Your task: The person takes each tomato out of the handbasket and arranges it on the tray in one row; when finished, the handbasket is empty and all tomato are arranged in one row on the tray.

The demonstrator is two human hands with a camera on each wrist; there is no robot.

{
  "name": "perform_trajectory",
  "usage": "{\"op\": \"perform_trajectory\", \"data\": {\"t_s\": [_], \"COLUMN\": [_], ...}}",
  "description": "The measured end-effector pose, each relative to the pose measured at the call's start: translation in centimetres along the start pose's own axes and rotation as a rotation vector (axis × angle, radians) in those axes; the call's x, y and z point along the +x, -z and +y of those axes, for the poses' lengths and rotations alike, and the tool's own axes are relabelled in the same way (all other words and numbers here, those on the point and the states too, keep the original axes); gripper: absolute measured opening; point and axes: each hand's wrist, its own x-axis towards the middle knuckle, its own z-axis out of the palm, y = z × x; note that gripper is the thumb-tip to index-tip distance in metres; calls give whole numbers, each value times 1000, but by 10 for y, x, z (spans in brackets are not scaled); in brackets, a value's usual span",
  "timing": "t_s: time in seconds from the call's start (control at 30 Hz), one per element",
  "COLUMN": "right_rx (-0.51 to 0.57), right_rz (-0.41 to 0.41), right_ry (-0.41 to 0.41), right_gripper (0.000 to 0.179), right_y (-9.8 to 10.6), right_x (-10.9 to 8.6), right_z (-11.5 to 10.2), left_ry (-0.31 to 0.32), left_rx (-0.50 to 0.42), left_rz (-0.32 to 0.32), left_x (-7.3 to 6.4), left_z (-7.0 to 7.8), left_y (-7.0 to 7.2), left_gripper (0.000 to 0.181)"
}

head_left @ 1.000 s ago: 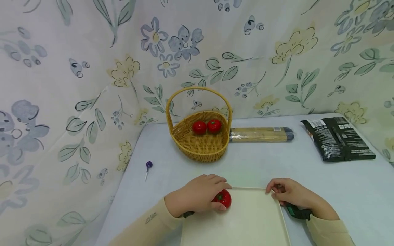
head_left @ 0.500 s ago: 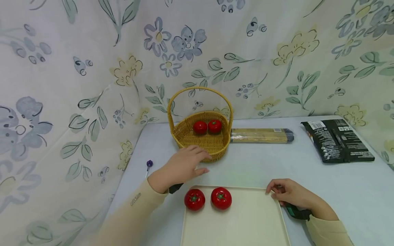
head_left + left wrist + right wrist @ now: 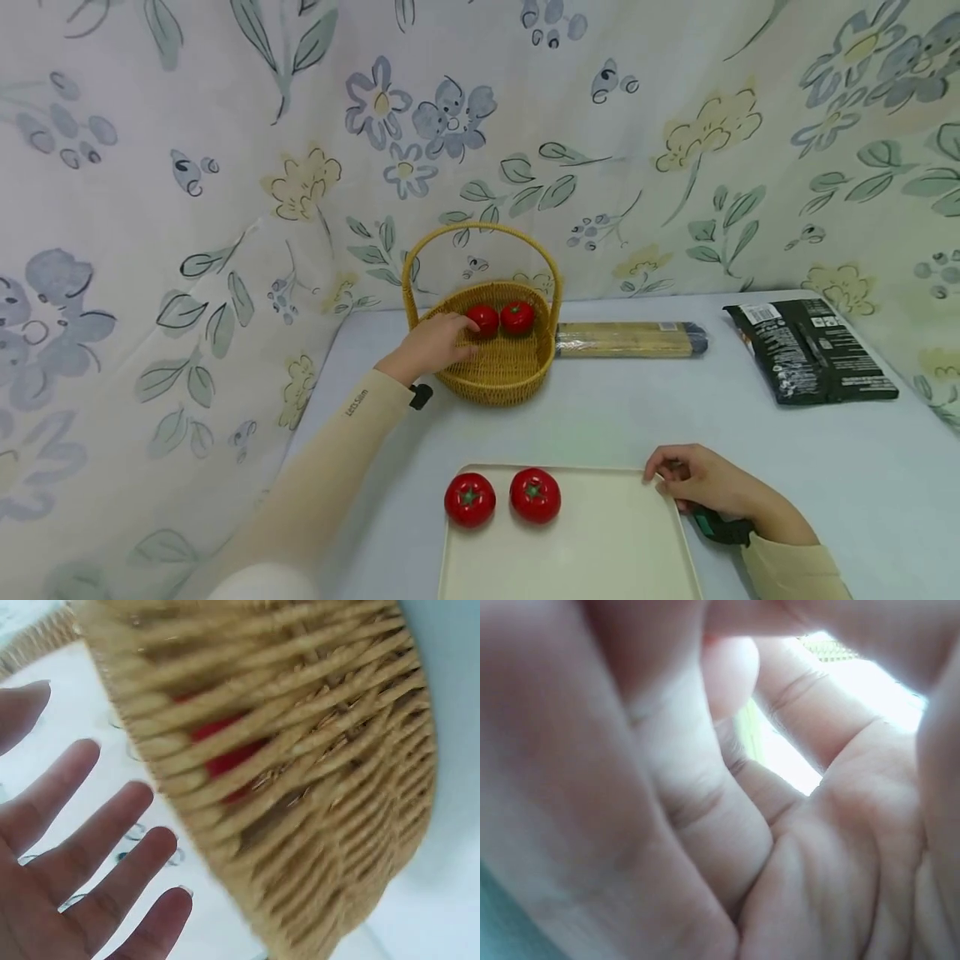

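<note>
My left hand (image 3: 435,346) reaches over the near left rim of the wicker basket (image 3: 495,393). Its fingertips are at the left tomato (image 3: 483,320); a second tomato (image 3: 517,317) sits beside that one inside. In the left wrist view the fingers (image 3: 75,772) are spread beside the basket wall (image 3: 322,750), with red showing through the weave. Two more tomatoes, one on the left (image 3: 470,500) and one on the right (image 3: 535,496), rest along the far side of the cream tray (image 3: 600,550). My right hand (image 3: 708,483) pinches the tray's far right corner.
A plastic-wrapped, wood-coloured bundle (image 3: 630,340) lies right of the basket. Farther right is a black packet (image 3: 813,350). A floral cloth (image 3: 600,167) hangs behind the white table (image 3: 750,442). The basket's tall handle (image 3: 480,227) arches above it.
My left hand has let go of a tomato on the tray and moved up and away to the basket. The lollipop is now hidden by the left arm. The right hand stays at the tray corner.
</note>
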Motion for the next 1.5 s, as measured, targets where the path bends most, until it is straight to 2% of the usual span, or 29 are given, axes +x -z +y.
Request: {"op": "perform_trajectory", "data": {"t_s": [0.13, 0.3, 0.43, 0.53, 0.63, 0.8, 1.03, 1.13, 1.27, 1.37, 1.43, 1.5], "right_rx": [-9, -9, -18, -11, 1, 13, 1, -5, 1, 2, -1, 2], "right_rz": [-6, -4, -2, -4, -7, -13, -17, -17, -15, -17, -16, -16], "right_ry": [6, 5, 3, -3, -1, 8, 8, 17, 17, 16, 16, 8], "right_gripper": [11, 11, 11, 11, 12, 12, 13, 13, 13, 13, 13, 13], "right_y": [-1, -1, 0, 1, 1, 1, 2, 1, 1, 1, 2, 2], "right_x": [1, 2, 1, 0, 0, 0, 0, 1, 2, 1, 0, 0], "right_z": [1, 0, 0, 1, 2, 3, 4, 4, 4, 4, 5, 5], "left_ry": [37, 29, 35, 36, 27, -16, -93, -117, -85, -28, 16, 55], "left_rx": [-17, -39, -67, -49, 9, 86, -3, -1, 29, 43, 33, -9], "left_rz": [-6, -16, -54, -85, -95, -72, -112, -121, -138, -165, -173, -152], "left_x": [18, 35, 45, 49, 52, 53, 51, 49, 47, 43, 39, 33], "left_z": [-7, -10, -12, -14, -16, -17, -15, -14, -14, -13, -10, -5], "left_y": [-4, -5, -9, -13, -17, -22, -27, -29, -32, -32, -30, -25], "left_gripper": [46, 52, 65, 72, 75, 68, 39, 37, 51, 62, 65, 66]}}
